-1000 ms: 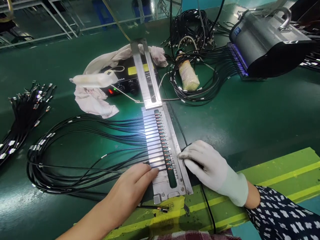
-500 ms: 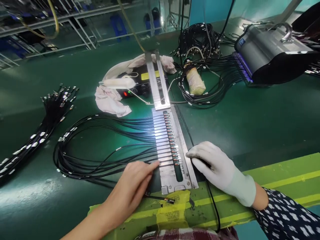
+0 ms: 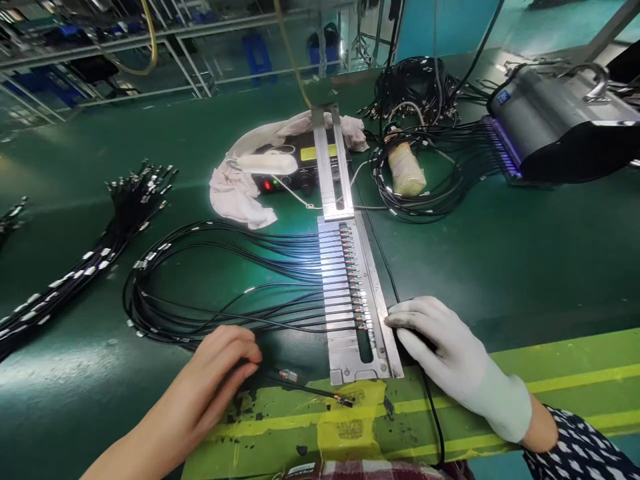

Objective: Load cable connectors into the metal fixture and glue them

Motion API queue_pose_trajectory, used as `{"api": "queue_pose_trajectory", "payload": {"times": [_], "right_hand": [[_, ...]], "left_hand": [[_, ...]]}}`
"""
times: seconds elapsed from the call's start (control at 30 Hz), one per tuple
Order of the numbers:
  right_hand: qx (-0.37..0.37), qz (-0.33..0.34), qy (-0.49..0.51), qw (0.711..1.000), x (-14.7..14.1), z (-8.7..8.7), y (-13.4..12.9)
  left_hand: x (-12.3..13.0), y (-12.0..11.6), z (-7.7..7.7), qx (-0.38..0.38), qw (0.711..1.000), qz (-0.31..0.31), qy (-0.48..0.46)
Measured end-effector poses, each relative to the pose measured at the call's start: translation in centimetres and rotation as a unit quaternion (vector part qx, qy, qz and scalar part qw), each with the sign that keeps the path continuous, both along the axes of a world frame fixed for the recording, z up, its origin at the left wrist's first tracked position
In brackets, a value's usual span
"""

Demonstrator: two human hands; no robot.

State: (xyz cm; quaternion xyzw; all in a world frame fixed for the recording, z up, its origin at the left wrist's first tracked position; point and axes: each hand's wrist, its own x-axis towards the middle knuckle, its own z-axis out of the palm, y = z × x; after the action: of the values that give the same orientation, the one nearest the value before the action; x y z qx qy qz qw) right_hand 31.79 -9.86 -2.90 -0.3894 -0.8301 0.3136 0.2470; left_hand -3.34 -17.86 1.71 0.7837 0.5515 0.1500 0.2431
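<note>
A metal slotted fixture [image 3: 343, 357] lies on the green table, with a row of black cables [image 3: 280, 263] laid across it from the left, their tips over its slot. My bare left hand [image 3: 225, 360] is left of the fixture, fingers curled together by the loose cable ends; whether it pinches a cable is hidden. Two loose ends, one with a connector [image 3: 289, 375], extend to its right. My right hand [image 3: 445, 353], in a white glove, rests its fingertips on the fixture's right edge rail, thumb and fingers slightly apart.
A black box [image 3: 300, 181] with a lit display stands behind the fixture, ringed by a pinkish cloth [image 3: 227, 197]. Cable bundles [image 3: 125, 213] lie at left. A wrapped bottle [image 3: 407, 172] and a grey machine [image 3: 545, 127] with purple light stand at back right.
My left hand has moved left and away from the fixture, its fingers now curled. My right hand stays at the fixture's edge. The view has shifted slightly left.
</note>
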Motion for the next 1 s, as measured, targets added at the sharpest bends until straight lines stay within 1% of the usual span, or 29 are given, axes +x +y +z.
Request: {"api": "queue_pose_trajectory", "payload": {"times": [0.07, 0.13, 0.23, 0.3, 0.4, 0.5, 0.73, 0.87, 1.0], "right_hand": [[-0.005, -0.005, 0.003, 1.000, -0.1, 0.1, 0.0], [-0.002, -0.008, 0.004, 1.000, -0.2, 0.2, 0.0], [0.002, -0.010, 0.008, 1.000, -0.2, 0.2, 0.0], [0.000, -0.008, 0.013, 1.000, -0.2, 0.1, 0.0], [-0.004, -0.007, 0.017, 1.000, -0.2, 0.1, 0.1], [-0.002, -0.010, 0.023, 1.000, -0.2, 0.1, 0.2], [-0.008, -0.013, 0.029, 0.999, -0.3, 0.0, 0.4], [-0.006, -0.012, 0.035, 0.999, -0.3, 0.0, 0.4], [-0.012, -0.017, 0.030, 0.999, -0.3, 0.0, 0.3]], "left_hand": [[1.3, 0.7, -0.1, 0.064, 0.998, -0.002, -0.022], [3.3, 1.5, -0.7, 0.109, 0.993, -0.046, -0.019], [6.3, 2.7, -2.0, 0.132, 0.983, -0.128, 0.006], [7.4, 3.1, -2.8, 0.124, 0.980, -0.152, 0.029], [7.5, 3.2, -3.3, 0.099, 0.981, -0.153, 0.061], [7.1, 3.2, -3.3, 0.086, 0.980, -0.162, 0.072], [7.3, 3.7, -2.9, 0.111, 0.975, -0.185, 0.052], [7.4, 3.7, -2.6, 0.112, 0.971, -0.204, 0.057], [7.3, 3.7, -3.3, 0.102, 0.976, -0.189, 0.024]]}}
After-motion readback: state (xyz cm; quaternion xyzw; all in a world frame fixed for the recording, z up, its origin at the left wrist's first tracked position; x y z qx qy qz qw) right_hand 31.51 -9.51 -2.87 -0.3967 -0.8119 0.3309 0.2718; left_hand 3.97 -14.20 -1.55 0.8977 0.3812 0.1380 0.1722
